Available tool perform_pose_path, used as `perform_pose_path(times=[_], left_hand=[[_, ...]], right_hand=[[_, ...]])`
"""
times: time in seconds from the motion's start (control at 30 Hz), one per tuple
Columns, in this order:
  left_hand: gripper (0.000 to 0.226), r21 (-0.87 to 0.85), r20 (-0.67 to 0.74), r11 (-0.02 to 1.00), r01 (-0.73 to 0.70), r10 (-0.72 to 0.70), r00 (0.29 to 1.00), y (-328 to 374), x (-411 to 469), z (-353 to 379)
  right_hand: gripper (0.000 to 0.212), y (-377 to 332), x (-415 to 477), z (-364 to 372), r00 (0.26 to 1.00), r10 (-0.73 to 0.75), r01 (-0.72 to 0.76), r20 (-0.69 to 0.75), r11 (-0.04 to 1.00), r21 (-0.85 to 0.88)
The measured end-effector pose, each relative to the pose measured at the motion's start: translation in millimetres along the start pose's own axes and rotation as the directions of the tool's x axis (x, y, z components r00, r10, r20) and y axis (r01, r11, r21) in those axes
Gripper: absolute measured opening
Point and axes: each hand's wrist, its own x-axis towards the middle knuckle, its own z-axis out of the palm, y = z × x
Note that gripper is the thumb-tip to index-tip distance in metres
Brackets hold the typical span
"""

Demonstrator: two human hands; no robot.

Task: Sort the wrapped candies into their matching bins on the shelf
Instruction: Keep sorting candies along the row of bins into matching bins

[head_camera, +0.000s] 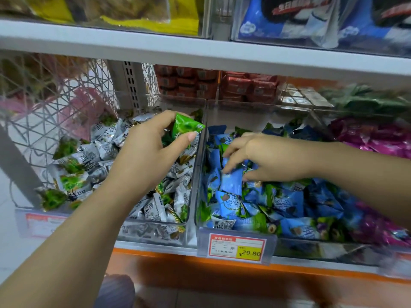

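White metal shelving (200, 54) with orange trim (178, 256); wire mesh side panel (55, 96), perhaps pale floor tiles (6, 230) beyond.

The left hand (144, 152) and right hand (266, 156) are bare, with slim fingers and short, rounded nails. The left forearm (66, 241) and right forearm (355, 165) are uncovered to the frame edges. Beneath the left one shows blurred, greyish striped fabric (116, 290).

A red-and-yellow price tag (236, 247) reads 29.80. Straight above it lie stacked red-brown packs (251, 87), perhaps biscuits; higher still, blue snack bags (255, 23). Yellow bags (155, 18) sit above and left of it, a wire mesh panel (55, 96) well left.
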Motion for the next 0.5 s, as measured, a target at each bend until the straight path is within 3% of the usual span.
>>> perform_pose_path(times=[0.07,0.13,0.2,0.27,0.43,0.5], left_hand=[[0.009,-0.001,-0.005,1.0,-0.003,0.003,1.0,0,0,0],[0.008,-0.001,-0.008,1.0,-0.007,0.007,1.0,1,-1,-1],[0.006,0.001,-0.006,1.0,-0.003,0.003,1.0,2,-2,-2],[0.009,-0.013,-0.019,1.0,-0.001,0.001,1.0,2,-3,-6],[0.022,0.01,-0.065,1.0,-0.001,0.002,0.998,-5,-7,-15],[0.023,0.022,-0.076,1.0,0.013,-0.011,0.997,-6,-8,-20]], right_hand=[[0.026,-15,-4,-4,0.999,-0.037,0.03,0.028,0.98,0.195],[0.027,-30,-3,1,0.976,-0.091,0.009,0.196,0.924,0.383],[0.038,-38,2,13,0.932,-0.119,-0.006,0.342,0.939,0.343],[0.047,-40,8,25,0.911,-0.105,0.005,0.399,0.97,0.242],[0.033,-40,15,44,0.939,-0.128,0.104,0.318,0.99,0.09],[0.026,-39,13,41,0.959,-0.12,0.087,0.256,0.987,0.137]])
